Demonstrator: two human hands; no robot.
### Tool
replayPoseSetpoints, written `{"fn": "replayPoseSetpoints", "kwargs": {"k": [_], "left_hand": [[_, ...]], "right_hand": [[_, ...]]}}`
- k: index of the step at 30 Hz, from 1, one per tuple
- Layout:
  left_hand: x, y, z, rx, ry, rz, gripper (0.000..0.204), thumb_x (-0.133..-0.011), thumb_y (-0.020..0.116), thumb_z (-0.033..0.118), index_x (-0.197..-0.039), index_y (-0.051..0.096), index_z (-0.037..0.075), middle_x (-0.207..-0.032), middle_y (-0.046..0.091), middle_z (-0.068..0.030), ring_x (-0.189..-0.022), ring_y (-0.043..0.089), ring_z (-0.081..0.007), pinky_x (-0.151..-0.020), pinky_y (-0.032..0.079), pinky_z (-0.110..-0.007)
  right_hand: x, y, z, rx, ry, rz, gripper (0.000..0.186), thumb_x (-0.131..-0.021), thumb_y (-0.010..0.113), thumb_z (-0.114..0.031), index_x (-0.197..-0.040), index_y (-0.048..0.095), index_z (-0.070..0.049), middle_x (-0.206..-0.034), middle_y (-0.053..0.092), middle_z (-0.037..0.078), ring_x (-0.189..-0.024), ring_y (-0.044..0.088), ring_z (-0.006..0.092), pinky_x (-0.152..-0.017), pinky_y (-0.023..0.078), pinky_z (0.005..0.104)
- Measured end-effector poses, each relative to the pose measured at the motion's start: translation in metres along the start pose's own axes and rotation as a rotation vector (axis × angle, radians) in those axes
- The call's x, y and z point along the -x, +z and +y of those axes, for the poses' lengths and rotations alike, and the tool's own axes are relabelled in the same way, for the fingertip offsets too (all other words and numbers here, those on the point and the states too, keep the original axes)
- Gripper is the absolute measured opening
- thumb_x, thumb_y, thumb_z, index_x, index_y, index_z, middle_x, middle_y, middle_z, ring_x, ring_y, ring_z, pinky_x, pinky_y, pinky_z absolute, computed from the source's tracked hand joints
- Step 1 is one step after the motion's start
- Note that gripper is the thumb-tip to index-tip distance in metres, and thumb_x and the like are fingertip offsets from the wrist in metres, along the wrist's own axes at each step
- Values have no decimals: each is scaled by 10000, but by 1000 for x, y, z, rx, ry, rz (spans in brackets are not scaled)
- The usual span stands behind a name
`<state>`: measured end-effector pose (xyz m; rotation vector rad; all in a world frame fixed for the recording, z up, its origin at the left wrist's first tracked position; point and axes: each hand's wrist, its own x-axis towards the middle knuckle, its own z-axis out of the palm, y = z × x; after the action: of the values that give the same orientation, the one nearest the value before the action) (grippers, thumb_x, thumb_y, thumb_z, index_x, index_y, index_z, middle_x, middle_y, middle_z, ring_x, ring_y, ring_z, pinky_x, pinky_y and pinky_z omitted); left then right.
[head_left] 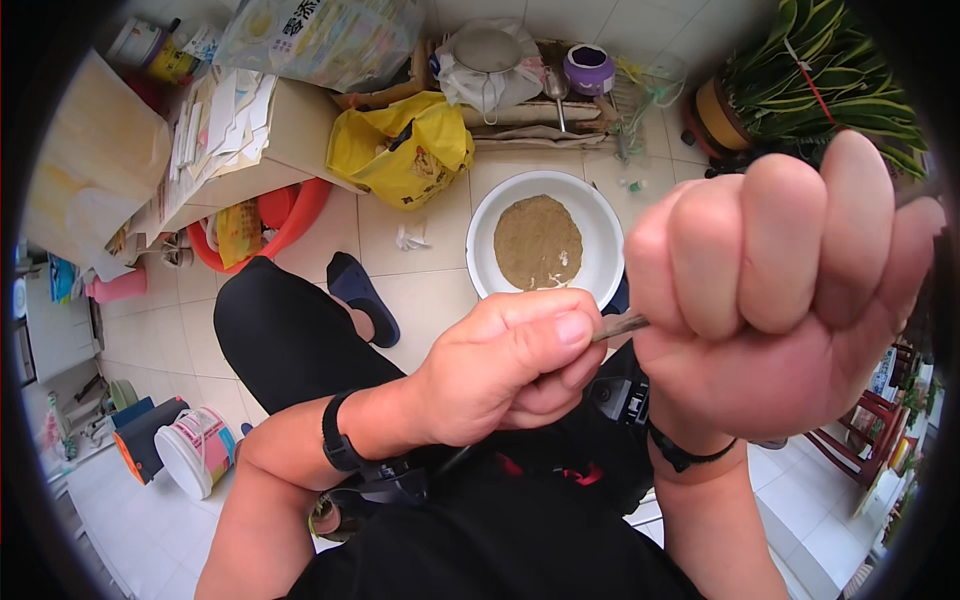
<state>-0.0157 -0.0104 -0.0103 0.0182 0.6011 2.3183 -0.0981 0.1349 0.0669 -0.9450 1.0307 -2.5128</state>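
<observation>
My left hand [520, 360] pinches the end of a thin brown stick [622, 326] between thumb and fingers. My right hand [775, 260] is raised close to the camera, its fingers curled in a fist around the same stick. Between the two hands only a short piece of it shows; the fist hides the stretch inside it. Below and beyond the hands, a white basin [608, 245] stands on the floor. In it lies a flat round layer of brown, sandy-looking material [535, 235], with a few pale bits near its front edge.
Beyond the basin are a yellow plastic bag [400, 150], a metal scoop [556, 95] and a purple pot [590, 72]. A potted plant [830, 75] stands at the far right. To the left are a red basin [312, 215], a box of papers [290, 130] and a white bucket [190, 465].
</observation>
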Motion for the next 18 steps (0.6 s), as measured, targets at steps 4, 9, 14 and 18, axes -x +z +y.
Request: {"fn": "replayPoseSetpoints", "kwargs": {"k": [4,9,14,18], "left_hand": [[1,3,10,-80,-12,86,377,-1108,439,327,-918,523,12,-593,330,40,-463,246,-57,-424,208,-249],[-3,-31,24,-173,84,283,401,-1078,391,332,-839,515,35,-532,283,56,-403,229,-59,-358,179,-251],[19,-48,33,-39,112,404,348,-1049,338,249,-760,438,85,-523,284,51,-390,223,-67,-349,190,-255],[43,-48,20,-66,143,493,337,-1032,339,242,-744,422,88,-524,292,36,-392,223,-74,-346,189,-260]], "right_hand": [[5,-19,4,-94,-25,31,430,-1140,308,-387,-781,383,-164,-596,316,-25,-465,231,120,-446,242,291],[8,-44,11,-131,-44,267,447,-1135,363,-407,-764,389,-160,-601,283,-41,-474,209,98,-435,240,281],[18,-47,64,-57,253,494,493,-1123,391,-473,-750,381,-152,-584,263,-46,-450,218,88,-409,215,276],[46,-51,127,86,625,518,477,-1118,436,-448,-756,372,-145,-595,298,-41,-456,250,73,-397,224,258]]}}
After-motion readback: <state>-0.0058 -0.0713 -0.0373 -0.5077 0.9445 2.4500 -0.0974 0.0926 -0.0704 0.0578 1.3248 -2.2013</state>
